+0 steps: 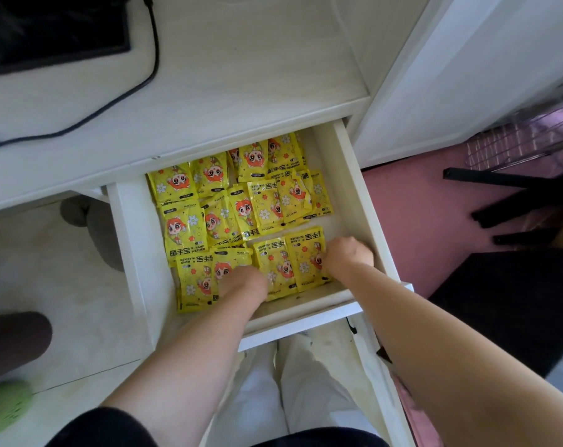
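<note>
Our dark sleeves (90,429) sit at the bottom edge. From them, two bare forearms reach forward over pale trousers (309,382) into an open white drawer (354,195). Our left hand (244,280) rests on a yellow front-row packet (222,262) of hand warmers. Its fingers point away from us and are hidden behind the back of the hand, so we cannot tell whether they are spread or gripping. Our right hand (349,254) lies just to the right of the left one, knuckles up, fingers curled down onto the near-right packet (306,262). Whether it pinches that packet or only presses on it, we cannot tell. Between the two hands lies a middle packet (273,264), flat and touching its neighbours. Beyond both hands, more yellow packets (209,179) cover the drawer floor, overlapping — each printed with a red-haired cartoon figure and white flowers. Farther past the hands is a white desk top (241,75) with a black cable (119,101) lying across it. Right of the right hand, outside the drawer, is a pink floor (419,221).
</note>
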